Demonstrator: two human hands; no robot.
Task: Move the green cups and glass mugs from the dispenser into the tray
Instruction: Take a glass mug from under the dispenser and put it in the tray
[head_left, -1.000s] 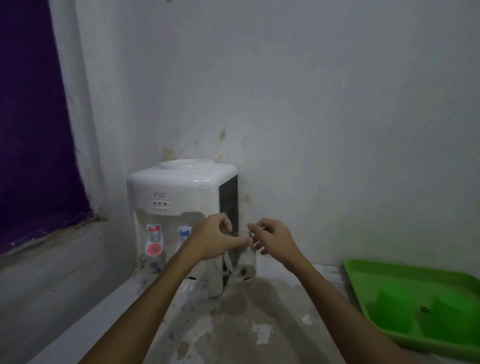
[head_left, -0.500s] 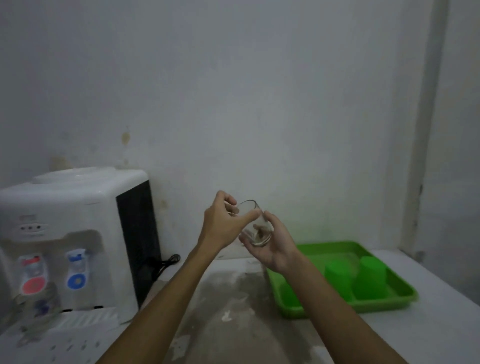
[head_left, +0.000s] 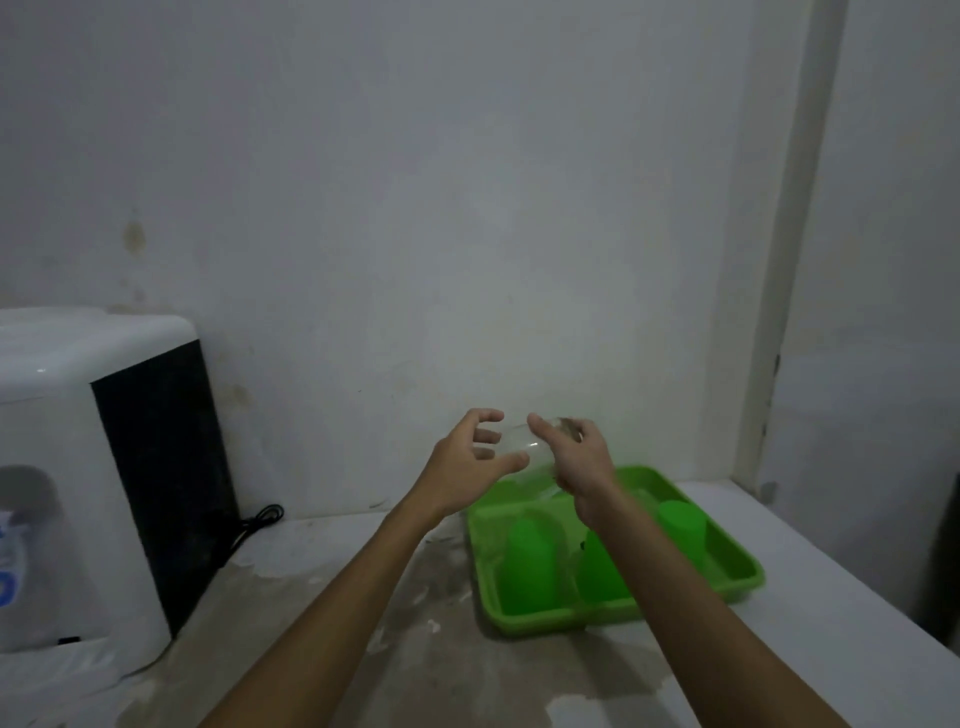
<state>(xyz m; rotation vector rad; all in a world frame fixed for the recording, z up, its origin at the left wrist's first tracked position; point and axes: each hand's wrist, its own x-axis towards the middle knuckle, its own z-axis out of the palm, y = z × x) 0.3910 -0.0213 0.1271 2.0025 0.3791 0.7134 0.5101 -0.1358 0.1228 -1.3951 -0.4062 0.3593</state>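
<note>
My right hand grips a clear glass mug, tilted on its side, in the air above the far left corner of the green tray. My left hand is just left of the mug with fingers spread, apart from the glass or barely at its rim. Three green cups stand upside down in the tray: one at the left, one in the middle partly behind my right forearm, one at the back right. The white water dispenser stands at the far left.
A black power cord lies by the wall beside the dispenser. The stained white counter meets the wall behind and a side wall on the right. A dark object stands at the right edge.
The view has swung right, off the dispenser. Both hands carried the mug right, over the tray. My left hand has opened and let go; my right hand keeps the mug.
</note>
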